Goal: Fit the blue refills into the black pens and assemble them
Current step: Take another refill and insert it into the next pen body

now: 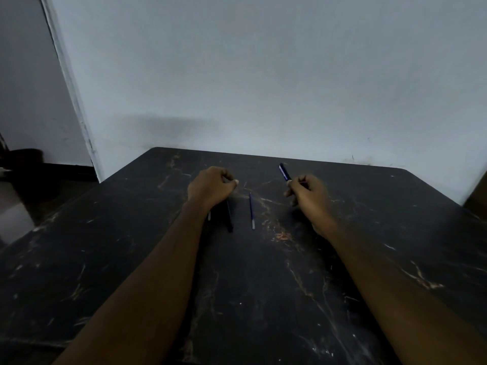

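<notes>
Gripping a dark pen (285, 172), the right hand (308, 192) is closed. At its nine o'clock the left hand (210, 185) is fisted, contents unclear. Between them a blue refill (251, 210) lies on the black table (263, 285), a black pen (229, 217) beside the left wrist.

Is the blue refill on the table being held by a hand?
No, the blue refill lies alone on the dark table, between the left hand and the right hand, touched by neither.

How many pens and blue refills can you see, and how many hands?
Black pens: 2, one lying on the table and one held up in the right hand
Blue refills: 1 clearly seen, lying loose on the table
Hands: 2, left hand and right hand
Total: 5 things. A small light tip beside the left wrist is too hidden to name.
</notes>
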The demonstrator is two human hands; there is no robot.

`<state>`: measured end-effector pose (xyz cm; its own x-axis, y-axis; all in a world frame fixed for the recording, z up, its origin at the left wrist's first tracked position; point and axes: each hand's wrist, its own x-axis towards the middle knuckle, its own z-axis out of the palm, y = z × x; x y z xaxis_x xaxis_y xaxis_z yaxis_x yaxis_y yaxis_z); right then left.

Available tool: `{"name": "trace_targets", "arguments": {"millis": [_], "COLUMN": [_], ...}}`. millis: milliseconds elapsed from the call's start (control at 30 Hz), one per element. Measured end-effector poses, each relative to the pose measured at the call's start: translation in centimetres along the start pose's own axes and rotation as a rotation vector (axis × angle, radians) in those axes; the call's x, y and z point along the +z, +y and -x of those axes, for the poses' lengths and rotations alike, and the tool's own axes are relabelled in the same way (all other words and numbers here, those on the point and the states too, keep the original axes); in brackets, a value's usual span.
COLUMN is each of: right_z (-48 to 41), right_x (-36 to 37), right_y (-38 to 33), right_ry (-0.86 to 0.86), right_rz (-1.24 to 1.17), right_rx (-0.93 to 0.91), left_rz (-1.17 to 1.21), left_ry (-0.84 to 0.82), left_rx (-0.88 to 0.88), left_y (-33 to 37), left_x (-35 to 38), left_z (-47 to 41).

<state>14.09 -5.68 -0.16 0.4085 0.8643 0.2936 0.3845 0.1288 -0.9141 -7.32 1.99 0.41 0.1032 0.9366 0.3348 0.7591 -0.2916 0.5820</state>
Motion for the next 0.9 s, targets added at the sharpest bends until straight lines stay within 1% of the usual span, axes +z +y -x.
{"name": "trace_targets", "arguments": {"millis": [100, 200, 267, 333, 433, 533, 667, 767, 900], "right_z": [-0.1, -0.2, -0.1, 0.2, 0.5, 0.7, 0.4, 0.3, 0.4], "right_x": [0.0, 0.3, 0.5, 0.5, 0.5, 0.6, 0.6, 0.6, 0.7], "right_y": [0.0, 0.2, 0.3, 0.1, 0.0, 0.0, 0.3, 0.5, 0.3], "right_ry": [0.014, 0.022, -0.004, -0.039, -0.074, -0.068, -0.056, -0.059, -0.047], "right_rz": [-0.047, 0.033, 0.108, 0.218, 0.328, 0.323, 0.281, 0.269, 0.290], "right_rx": [-0.034, -0.117, -0.172, -0.245, -0.328, -0.400, -0.428, -0.447, -0.496], "left_rz": [0.060, 0.124, 0.218, 0.333, 0.475, 0.603, 0.747, 0.780, 0.766], "left_ry": [0.036, 0.050, 0.057, 0.037, -0.051, -0.095, -0.090, -0.086, -0.093], "left_rx": [0.013, 0.052, 0.079, 0.099, 0.123, 0.137, 0.106, 0.087, 0.085], "left_y": [0.1, 0.6, 1.3, 2.4, 3.9, 4.9, 5.5, 5.4, 5.0], "left_x": [0.2, 0.5, 0.7, 1.0, 1.7, 2.2, 2.6, 2.9, 3.1], "left_z": [-0.1, -0.1, -0.1, 0.2, 0.6, 1.0, 1.4, 1.4, 1.2]}}
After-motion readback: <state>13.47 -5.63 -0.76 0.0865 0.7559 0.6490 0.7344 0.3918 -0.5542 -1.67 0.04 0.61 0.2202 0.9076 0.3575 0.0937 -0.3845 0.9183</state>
